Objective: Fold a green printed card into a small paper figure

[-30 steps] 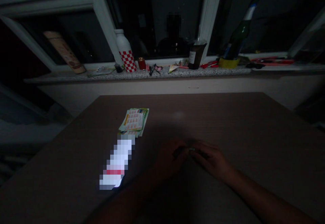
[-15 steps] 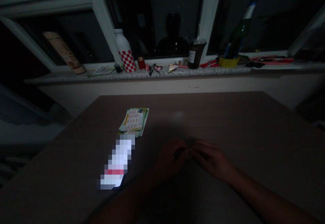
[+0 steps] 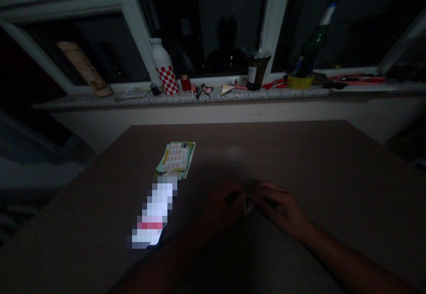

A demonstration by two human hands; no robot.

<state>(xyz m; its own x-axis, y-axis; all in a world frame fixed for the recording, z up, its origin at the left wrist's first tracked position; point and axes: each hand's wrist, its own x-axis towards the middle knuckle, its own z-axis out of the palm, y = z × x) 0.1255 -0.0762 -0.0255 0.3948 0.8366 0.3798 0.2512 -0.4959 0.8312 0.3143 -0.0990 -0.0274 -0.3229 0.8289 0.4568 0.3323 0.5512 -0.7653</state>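
Over the dark wooden table, my left hand and my right hand meet fingertip to fingertip. Pinched between them is a small pale folded piece of paper, a pointed part of it hanging below the fingers. The light is dim and the fingers cover most of it, so its full shape is hidden. Left of my left hand lies a phone with a lit, blurred-out screen. Just beyond the phone is a loose stack of printed cards, green-edged with small calendar-like grids.
Behind the table runs a speckled windowsill. On it stand a tan tumbler, a white bottle with red checks, a red jar, a dark drink cup and a green glass bottle inside a yellow tape roll.
More of the small folded paper now shows below my fingertips. My hands have shifted only slightly; the phone and cards stay put.
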